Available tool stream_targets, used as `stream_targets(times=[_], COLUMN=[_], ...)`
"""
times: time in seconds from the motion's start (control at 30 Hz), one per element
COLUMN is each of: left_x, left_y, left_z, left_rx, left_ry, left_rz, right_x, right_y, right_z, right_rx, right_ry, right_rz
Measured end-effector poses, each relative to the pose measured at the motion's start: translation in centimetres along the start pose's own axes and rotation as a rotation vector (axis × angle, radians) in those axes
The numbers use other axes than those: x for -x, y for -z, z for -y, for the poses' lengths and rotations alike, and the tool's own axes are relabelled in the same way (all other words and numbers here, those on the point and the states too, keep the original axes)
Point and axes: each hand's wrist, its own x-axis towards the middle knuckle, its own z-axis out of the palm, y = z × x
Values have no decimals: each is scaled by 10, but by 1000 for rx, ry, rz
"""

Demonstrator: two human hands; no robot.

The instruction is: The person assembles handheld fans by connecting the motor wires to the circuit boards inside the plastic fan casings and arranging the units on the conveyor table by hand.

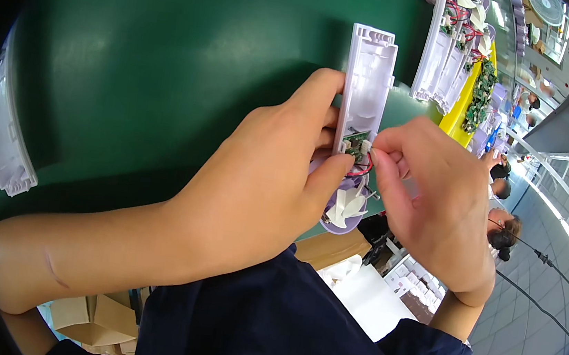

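My left hand is closed round a pale lilac handheld-fan housing, its long open half facing up. At the near end of the housing sit a small white fan blade and a purple round rim. A green circuit board lies inside, beside my left thumb. My right hand pinches at a small white connector on the board's right side, thumb and forefinger together. Red and black wires run from there toward the blade. My fingertips partly hide the connector.
Several similar fan housings with blades and wires lie at the upper right. Next to them a yellow tray holds many green circuit boards. A lilac shell lies at the far left of the green table. Cardboard boxes stand below.
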Motion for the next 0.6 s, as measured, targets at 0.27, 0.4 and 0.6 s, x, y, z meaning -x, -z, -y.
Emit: stream_targets(times=[0.27,0.4,0.6], left_x=[-2,6,39], left_y=[-9,-10,-29], left_z=[5,18,1], left_rx=[45,100,146], left_ry=[-103,-179,-62], left_rz=[-9,-124,-230], right_x=[9,32,60], right_y=[-5,-40,-58], right_z=[-11,-13,16], right_rx=[15,-257,-66], right_ry=[55,-95,-189], right_rz=[-92,-315,-373])
